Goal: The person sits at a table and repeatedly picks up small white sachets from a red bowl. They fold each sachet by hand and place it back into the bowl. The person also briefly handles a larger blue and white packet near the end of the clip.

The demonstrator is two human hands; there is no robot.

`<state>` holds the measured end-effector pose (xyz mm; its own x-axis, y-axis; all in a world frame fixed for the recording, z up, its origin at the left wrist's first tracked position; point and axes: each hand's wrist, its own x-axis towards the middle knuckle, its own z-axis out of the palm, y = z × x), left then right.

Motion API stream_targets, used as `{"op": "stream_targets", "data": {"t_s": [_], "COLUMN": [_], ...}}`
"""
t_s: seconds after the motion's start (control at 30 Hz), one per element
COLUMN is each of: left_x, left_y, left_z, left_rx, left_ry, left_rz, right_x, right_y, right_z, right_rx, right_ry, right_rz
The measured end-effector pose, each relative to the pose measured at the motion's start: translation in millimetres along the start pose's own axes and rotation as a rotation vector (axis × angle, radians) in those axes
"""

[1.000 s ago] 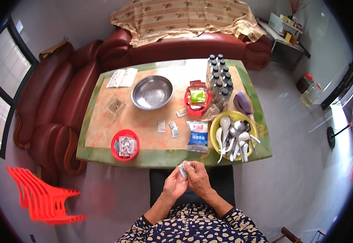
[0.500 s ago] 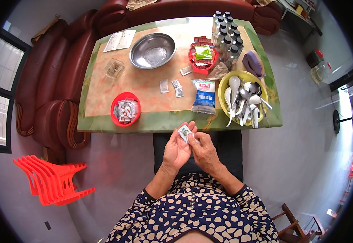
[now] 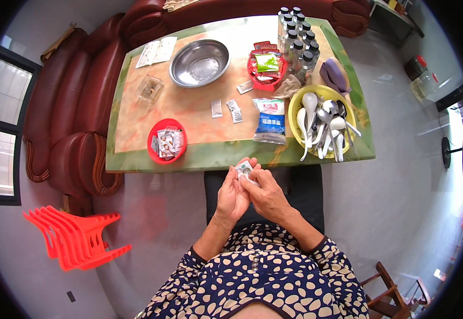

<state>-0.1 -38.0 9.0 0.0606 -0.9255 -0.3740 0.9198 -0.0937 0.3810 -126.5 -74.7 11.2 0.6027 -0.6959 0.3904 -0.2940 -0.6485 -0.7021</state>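
Just off the near table edge, a small white sachet with green print (image 3: 244,168) is between my hands. My left hand (image 3: 232,199) is turned palm up beneath it, its fingers curled against the sachet. Over its near right corner, my right hand (image 3: 268,199) closes with thumb and fingertips, hiding part of it. On the table ahead lie a silvery sachet (image 3: 216,109), another printed sachet (image 3: 234,111) and a third sachet (image 3: 245,87). A red bowl (image 3: 150,138) at the left holds several similar small packets.
A yellow bowl (image 3: 293,109) of spoons stands at the right, beside a blue and white bag (image 3: 270,126). Farther back are a steel basin (image 3: 199,63), a red basket of packets (image 3: 252,73), several black-capped bottles (image 3: 298,45) and a clear plastic box (image 3: 150,89). A red chair (image 3: 77,239) is at left.
The view has shifted slightly. My right thumb and fingers have moved a little farther over the sachet, which both hands still hold.
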Motion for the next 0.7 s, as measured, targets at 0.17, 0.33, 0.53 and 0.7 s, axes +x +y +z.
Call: {"op": "stream_targets", "data": {"t_s": [0.17,0.33,0.53,0.7], "left_x": [7,10,3,3], "left_y": [2,-5,-6,-4], "left_z": [-33,-32,-4,-2], "left_rx": [-0.069,-0.133,-0.127,-0.06], "left_ry": [-0.016,-0.082,-0.08,-0.115], "left_rz": [0.007,-0.056,-0.071,-0.073], "right_x": [1,5,1,-6], "right_y": [0,1,-6,-13], "right_z": [-27,-12,6,10], "right_rx": [0.379,0.279,-0.036,-0.1], "right_ry": [0.054,0.115,0.154,0.121], "right_rz": [0.251,0.183,0.064,0.053]}}
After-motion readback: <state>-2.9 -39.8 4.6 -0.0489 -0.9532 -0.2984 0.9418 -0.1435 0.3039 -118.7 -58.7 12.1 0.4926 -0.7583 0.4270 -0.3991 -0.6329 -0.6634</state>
